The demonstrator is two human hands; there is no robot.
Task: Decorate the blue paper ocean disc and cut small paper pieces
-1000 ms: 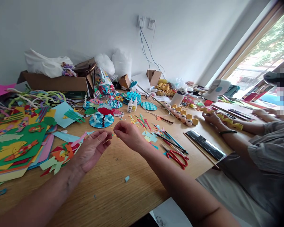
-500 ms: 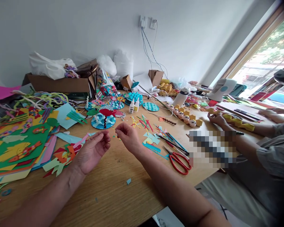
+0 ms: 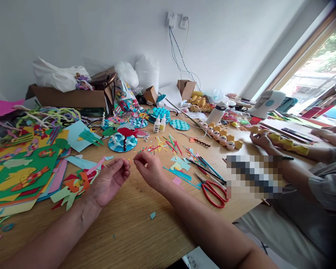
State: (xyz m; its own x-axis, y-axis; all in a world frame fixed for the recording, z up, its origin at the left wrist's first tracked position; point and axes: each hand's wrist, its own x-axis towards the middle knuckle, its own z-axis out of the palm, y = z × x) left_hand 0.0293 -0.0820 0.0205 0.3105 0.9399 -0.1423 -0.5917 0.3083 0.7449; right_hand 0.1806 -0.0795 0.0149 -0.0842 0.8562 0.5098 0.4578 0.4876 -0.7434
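Observation:
Over the middle of the wooden table point(image 3: 134, 228), my left hand point(image 3: 112, 181) is palm up with thumb and fingertips pressed together. Facing it a little to the right, my right hand point(image 3: 151, 170) is closed in a pinch. Whatever either hand holds is too small to make out. A gap separates the fingertips. Just beyond them sits a round blue piece point(image 3: 114, 145) with a red paper shape point(image 3: 127, 132) and a dark twisted strip on it. Two small white bottles point(image 3: 159, 125) stand behind. Red-handled scissors point(image 3: 214, 194) lie right of my right forearm.
Stacked coloured paper with fish cutouts point(image 3: 25, 168) covers the left side. Paper scraps point(image 3: 75, 183) lie near my left hand. At the right, another person's hand point(image 3: 260, 140) touches a yellow egg-carton strip point(image 3: 288, 145). A white bottle point(image 3: 216, 114) stands behind.
The camera view has shifted slightly. My right hand has moved a little left and down, still pinched. A pink scrap now shows beside my right forearm.

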